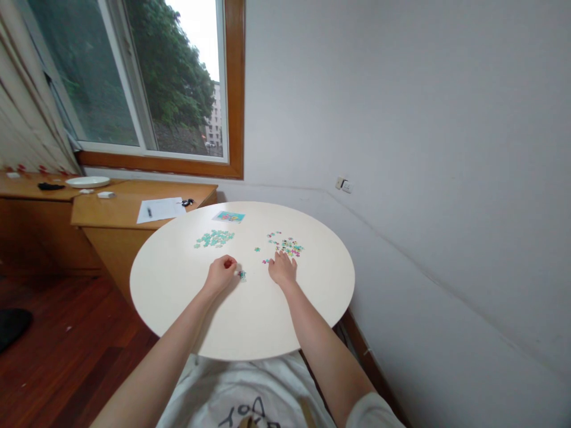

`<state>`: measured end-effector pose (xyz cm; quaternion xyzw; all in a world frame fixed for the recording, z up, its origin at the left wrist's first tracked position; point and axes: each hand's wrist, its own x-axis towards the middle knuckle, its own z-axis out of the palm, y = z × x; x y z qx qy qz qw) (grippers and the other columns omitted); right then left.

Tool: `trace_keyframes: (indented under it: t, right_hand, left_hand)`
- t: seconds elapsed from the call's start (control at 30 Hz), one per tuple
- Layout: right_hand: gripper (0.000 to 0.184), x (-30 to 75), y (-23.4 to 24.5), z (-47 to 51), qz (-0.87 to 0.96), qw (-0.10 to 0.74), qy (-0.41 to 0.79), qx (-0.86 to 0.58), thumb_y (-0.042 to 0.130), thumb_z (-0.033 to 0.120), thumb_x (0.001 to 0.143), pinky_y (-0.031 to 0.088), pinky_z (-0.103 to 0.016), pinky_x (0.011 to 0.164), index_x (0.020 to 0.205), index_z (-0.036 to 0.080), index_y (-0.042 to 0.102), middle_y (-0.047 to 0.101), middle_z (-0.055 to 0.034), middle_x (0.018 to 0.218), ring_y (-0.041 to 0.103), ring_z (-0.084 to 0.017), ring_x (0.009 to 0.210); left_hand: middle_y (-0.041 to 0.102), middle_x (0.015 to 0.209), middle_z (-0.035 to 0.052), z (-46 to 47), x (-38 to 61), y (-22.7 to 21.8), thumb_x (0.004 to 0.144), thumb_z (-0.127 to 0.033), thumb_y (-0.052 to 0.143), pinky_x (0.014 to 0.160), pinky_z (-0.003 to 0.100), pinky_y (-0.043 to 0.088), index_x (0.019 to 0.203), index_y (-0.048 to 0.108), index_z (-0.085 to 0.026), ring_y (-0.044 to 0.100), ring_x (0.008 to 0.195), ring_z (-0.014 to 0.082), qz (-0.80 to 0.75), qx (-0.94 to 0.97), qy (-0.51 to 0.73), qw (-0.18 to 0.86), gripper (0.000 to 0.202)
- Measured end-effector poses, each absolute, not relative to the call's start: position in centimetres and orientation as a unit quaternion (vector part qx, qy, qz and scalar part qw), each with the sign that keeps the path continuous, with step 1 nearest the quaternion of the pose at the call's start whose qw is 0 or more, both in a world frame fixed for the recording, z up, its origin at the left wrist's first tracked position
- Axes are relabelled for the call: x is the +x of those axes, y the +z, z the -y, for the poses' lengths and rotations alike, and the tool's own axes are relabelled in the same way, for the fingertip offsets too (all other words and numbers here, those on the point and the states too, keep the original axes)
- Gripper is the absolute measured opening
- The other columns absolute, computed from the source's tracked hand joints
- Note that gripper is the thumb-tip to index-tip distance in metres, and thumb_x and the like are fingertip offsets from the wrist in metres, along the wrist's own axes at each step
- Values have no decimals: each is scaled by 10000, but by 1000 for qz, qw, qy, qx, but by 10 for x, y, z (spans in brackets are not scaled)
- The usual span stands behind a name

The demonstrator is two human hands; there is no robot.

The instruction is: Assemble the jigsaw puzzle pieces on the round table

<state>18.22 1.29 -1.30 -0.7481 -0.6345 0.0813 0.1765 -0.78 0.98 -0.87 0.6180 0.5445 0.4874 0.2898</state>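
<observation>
My left hand point(222, 271) hovers low over the white table, its thumb and fingers curled together in a pinch. Whatever sits between those fingertips, if anything, is too small to make out. Close to its right lies a small cluster of jigsaw puzzle pieces point(242, 276). My right hand point(283, 269) rests palm down with its fingers stretched out, the tips at the near edge of a loose pile of multicoloured puzzle pieces point(292, 245). A heap of mostly teal puzzle pieces point(215, 238) lies farther left.
The round white table point(173, 297) stands against the wall. A colourful picture sheet point(229, 217) lies near its far edge. On a wooden cabinet point(120, 208) to the left are a paper sheet point(158, 209), a dark small object point(187, 203) and a white plate point(88, 182).
</observation>
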Motion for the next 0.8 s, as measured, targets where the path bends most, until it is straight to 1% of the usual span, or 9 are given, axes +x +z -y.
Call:
trace_keyframes:
  t: [0.13, 0.23, 0.3, 0.37, 0.47, 0.53, 0.63, 0.73, 0.8]
  right_hand:
    - [466, 182, -14, -16, 643, 191, 72, -738, 298, 254, 915, 155, -451, 1099, 1351, 141, 417, 351, -102, 1462, 277, -210, 1358]
    - [444, 181, -14, -24, 671, 191, 33, -716, 298, 245, 922, 136, -455, 1099, 1330, 130, 433, 334, -120, 1468, 266, -214, 1361]
    - [422, 180, -14, -28, 684, 183, 17, -706, 299, 243, 928, 127, -462, 1095, 1307, 137, 453, 350, -132, 1457, 278, -217, 1353]
    - [402, 180, -13, -30, 688, 180, 12, -703, 290, 252, 936, 131, -464, 1088, 1275, 149, 481, 417, -139, 1411, 333, -218, 1318]
    - [395, 181, -13, -30, 681, 193, -3, -706, 289, 279, 941, 129, -471, 1079, 1228, 141, 521, 541, -157, 1286, 424, -233, 1237]
    - [406, 182, -14, -30, 659, 200, -19, -725, 305, 296, 935, 109, -497, 1073, 1221, 118, 531, 565, -179, 1243, 426, -263, 1227]
    - [436, 185, -16, -38, 629, 196, -33, -751, 316, 304, 929, 85, -528, 1069, 1266, 97, 497, 488, -194, 1331, 336, -285, 1297]
    - [438, 191, -18, -51, 670, 188, -24, -717, 280, 280, 939, 77, -504, 1088, 1311, 131, 456, 381, -139, 1436, 261, -241, 1350]
    - [428, 194, -19, -57, 687, 182, -15, -703, 272, 276, 943, 83, -502, 1090, 1309, 161, 460, 380, -114, 1441, 259, -233, 1354]
  left_hand:
    - [593, 518, 15, -11, -8, -10, 576, -219, 528, 533, 277, 366, 542, 575, -194, 522, 524, 166, -548, 623, 482, 283, 63]
    - [594, 532, 15, -12, -8, -13, 594, -222, 518, 547, 281, 366, 559, 573, -192, 525, 533, 166, -550, 628, 474, 280, 72]
    - [593, 538, 14, -13, -9, -15, 600, -226, 517, 548, 279, 365, 567, 574, -190, 525, 536, 164, -548, 629, 472, 284, 75]
    - [589, 533, 12, -14, -9, -16, 599, -228, 524, 544, 275, 363, 568, 578, -189, 520, 532, 160, -547, 629, 475, 284, 74]
    - [575, 512, 6, -13, -9, -14, 595, -231, 536, 534, 268, 359, 559, 578, -187, 511, 521, 155, -549, 624, 478, 283, 71]
    - [575, 511, 3, -11, -8, -12, 598, -227, 535, 535, 266, 361, 562, 578, -184, 514, 525, 154, -553, 624, 473, 284, 71]
    - [583, 527, 0, -9, -7, -9, 613, -209, 525, 551, 263, 375, 575, 578, -175, 524, 535, 149, -563, 630, 458, 276, 73]
    - [583, 538, -4, -9, -6, -10, 633, -185, 516, 567, 261, 387, 592, 578, -171, 528, 539, 143, -568, 637, 449, 265, 75]
    - [585, 548, -4, -10, -6, -12, 646, -174, 513, 570, 262, 388, 603, 578, -170, 530, 544, 142, -568, 642, 444, 260, 78]
